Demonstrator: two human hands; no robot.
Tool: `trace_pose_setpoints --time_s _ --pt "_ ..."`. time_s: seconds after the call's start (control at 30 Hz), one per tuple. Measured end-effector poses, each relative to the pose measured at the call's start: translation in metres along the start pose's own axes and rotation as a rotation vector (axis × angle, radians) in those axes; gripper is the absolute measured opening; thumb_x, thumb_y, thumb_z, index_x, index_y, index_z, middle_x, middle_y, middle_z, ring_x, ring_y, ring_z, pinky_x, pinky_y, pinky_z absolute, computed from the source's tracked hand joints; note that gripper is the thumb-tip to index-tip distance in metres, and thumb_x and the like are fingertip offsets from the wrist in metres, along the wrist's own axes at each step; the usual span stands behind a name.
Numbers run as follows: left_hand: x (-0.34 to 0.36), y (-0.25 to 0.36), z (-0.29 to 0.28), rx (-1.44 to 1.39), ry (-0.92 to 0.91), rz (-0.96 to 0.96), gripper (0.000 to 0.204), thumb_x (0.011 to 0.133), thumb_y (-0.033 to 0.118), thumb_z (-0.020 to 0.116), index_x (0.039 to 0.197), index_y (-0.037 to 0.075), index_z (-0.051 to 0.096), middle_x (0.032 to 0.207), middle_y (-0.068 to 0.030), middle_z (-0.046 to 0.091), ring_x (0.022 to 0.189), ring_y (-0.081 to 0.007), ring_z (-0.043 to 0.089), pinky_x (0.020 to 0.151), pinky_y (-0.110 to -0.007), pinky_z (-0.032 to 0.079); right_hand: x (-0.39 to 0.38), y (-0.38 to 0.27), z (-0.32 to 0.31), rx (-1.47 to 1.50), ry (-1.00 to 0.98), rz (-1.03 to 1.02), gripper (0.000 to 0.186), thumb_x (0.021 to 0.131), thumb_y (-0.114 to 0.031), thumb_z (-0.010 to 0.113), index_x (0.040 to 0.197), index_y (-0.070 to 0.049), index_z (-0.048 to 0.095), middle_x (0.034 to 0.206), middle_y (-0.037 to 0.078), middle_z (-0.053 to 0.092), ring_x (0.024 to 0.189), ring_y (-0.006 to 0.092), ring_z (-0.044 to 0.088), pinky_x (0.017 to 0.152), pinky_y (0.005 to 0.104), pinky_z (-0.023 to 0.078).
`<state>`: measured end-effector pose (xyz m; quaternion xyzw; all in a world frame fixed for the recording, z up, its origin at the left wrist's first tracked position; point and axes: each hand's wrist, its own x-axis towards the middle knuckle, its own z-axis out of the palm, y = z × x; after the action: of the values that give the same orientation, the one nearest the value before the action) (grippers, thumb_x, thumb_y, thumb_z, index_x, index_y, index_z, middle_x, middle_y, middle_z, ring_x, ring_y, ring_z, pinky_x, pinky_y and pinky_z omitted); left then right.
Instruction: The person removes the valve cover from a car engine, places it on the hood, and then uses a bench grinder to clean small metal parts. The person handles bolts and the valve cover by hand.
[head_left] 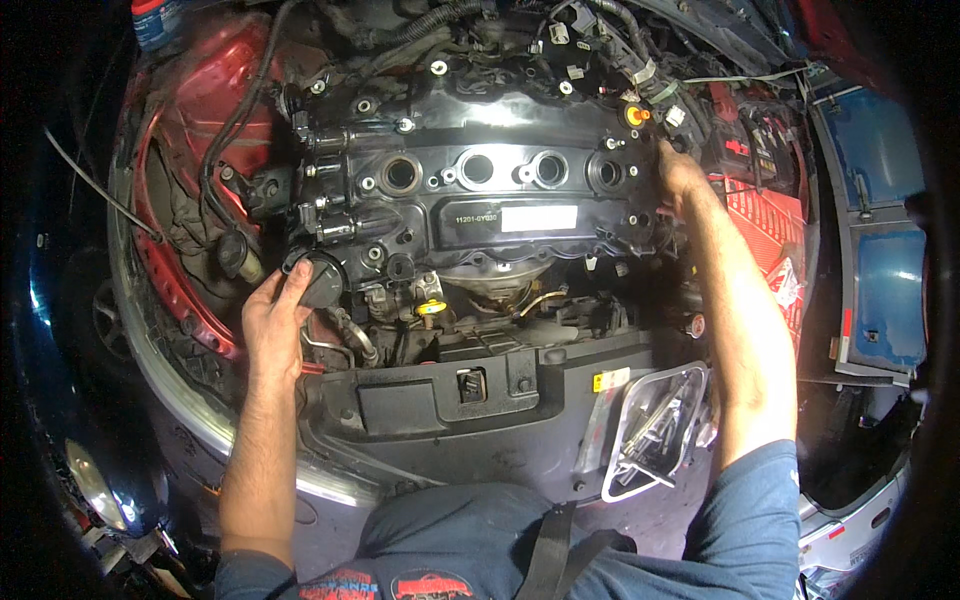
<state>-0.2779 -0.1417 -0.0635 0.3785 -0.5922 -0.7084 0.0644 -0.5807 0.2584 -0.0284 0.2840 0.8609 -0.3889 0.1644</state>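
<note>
Holding metal parts, a tray lies near the engine cover.

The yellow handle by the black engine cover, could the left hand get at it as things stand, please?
Probably yes, if the left hand can leave the round black part it touches: the yellow handle sits a little to the right, and nothing visible covers it.

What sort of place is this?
Likely a vehicle repair space, garage or outdoors I can't tell: an exposed engine, a tray holding loose metal pieces, and a dark second vehicle alongside at left.
</note>
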Motion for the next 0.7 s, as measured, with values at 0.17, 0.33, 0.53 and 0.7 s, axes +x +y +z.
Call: trace_pose_setpoints --time_s 0.17,0.33,0.53,0.7 --pt "0.007 -0.006 -0.001 0.004 0.027 -0.018 0.051 0.088 0.032 0.075 0.122 -0.003 0.06 0.114 -0.0106 0.067 0.101 -0.0179 0.063 0.092 -0.035 0.046 0.007 -0.006 0.003 -0.034 -0.031 0.024 0.06 0.095 -0.051 0.042 0.134 -0.007 0.051 0.133 0.014 0.056 0.114 0.0307 0.057 0.087 0.0537 0.05" --pt "0.009 -0.007 0.002 -0.033 0.009 -0.006 0.05 0.087 0.032 0.076 0.118 -0.004 0.062 0.11 -0.0115 0.068 0.098 -0.0178 0.064 0.089 -0.034 0.049 0.015 -0.004 0.008 -0.061 0.005 0.018 0.062 0.096 -0.053 0.042 0.137 -0.007 0.049 0.136 0.014 0.054 0.113 0.0314 0.058 0.086 0.0538 0.051" --pt "0.011 -0.004 0.005 -0.053 0.036 -0.02 0.046 0.085 0.031 0.078 0.111 -0.004 0.065 0.102 -0.0108 0.068 0.091 -0.0162 0.066 0.082 -0.031 0.052 0.022 -0.004 0.012 -0.092 -0.016 0.026 0.061 0.097 -0.052 0.04 0.14 -0.009 0.046 0.14 0.015 0.051 0.119 0.0325 0.055 0.085 0.0544 0.053" --pt "0.015 -0.006 0.006 -0.072 0.015 -0.03 0.042 0.085 0.029 0.078 0.109 -0.004 0.066 0.102 -0.0099 0.069 0.089 -0.0158 0.066 0.08 -0.03 0.052 0.025 -0.005 0.014 -0.107 -0.03 0.036 0.061 0.097 -0.053 0.04 0.141 -0.011 0.046 0.141 0.014 0.05 0.122 0.0329 0.053 0.086 0.0545 0.053"
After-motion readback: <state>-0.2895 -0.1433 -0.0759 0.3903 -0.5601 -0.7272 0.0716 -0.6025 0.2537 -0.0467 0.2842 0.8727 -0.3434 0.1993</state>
